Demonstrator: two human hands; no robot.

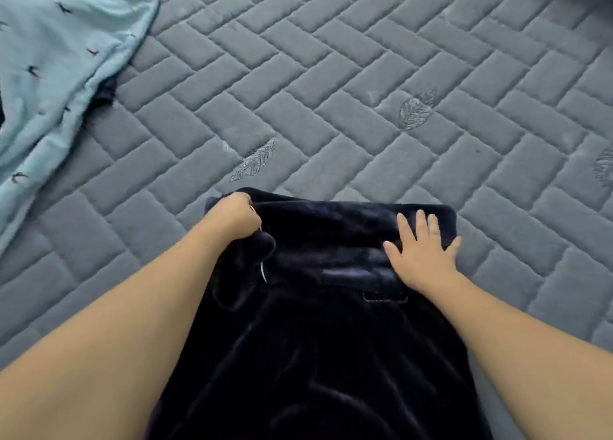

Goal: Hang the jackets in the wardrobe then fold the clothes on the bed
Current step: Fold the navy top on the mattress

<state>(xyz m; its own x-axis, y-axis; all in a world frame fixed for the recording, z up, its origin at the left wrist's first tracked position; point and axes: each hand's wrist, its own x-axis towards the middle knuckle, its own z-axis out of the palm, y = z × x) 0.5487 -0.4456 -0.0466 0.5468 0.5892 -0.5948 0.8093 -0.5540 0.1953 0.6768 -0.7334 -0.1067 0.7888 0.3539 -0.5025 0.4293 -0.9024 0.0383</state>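
A dark navy velvety garment [318, 340] lies lengthwise on the grey quilted bed [365, 74], its far end folded over into a thick band. My left hand [234, 217] grips the far left corner of that fold, fingers curled into the cloth. My right hand [421, 250] lies flat with spread fingers on the right side of the fold, pressing it down.
A light blue garment [56, 68] with small dark bird prints lies crumpled at the top left of the bed, with a bit of dark cloth [107, 91] peeking from under its edge. Bare mattress stretches beyond and to the right of the navy garment.
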